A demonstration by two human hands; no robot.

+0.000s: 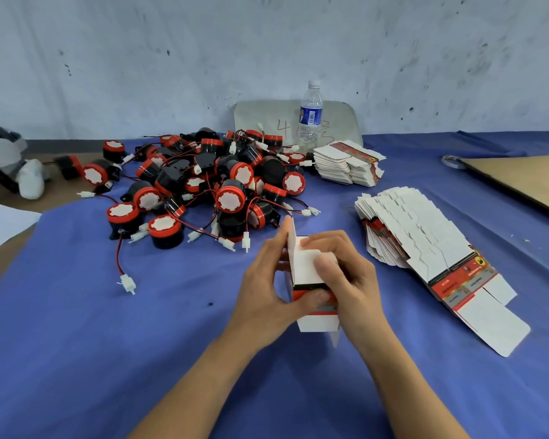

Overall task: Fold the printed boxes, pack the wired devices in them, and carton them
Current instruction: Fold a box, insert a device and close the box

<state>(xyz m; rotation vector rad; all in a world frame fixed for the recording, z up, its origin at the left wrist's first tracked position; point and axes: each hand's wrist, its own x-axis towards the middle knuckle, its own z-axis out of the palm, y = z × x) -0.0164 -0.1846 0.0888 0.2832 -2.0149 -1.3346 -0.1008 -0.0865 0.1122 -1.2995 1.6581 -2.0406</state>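
– Over the blue worktop (pixel 140 327), box status?
– Box (pixel 308 270) clasped by both hands (top flap upright): left hand (pixel 267 289) fingers wrapped round it, right hand (pixel 352 280) fingers pinching a flap. Devices (pixel 232 198) heaped behind.

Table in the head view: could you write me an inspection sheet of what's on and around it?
Surface: blue cloth over the table, with a few specks.
Job's things: one box, half folded with its flaps open; a pile of red-and-black devices behind it; flat boxes in a near stack and a far stack on the right.
Clutter: bottle, tape roll, white bag.
Hands: left hand grips the box; right hand holds a flap.
Cables: wires with white plugs trail loose from the pile.
Surroundings: scuffed wall; brown board at the right.
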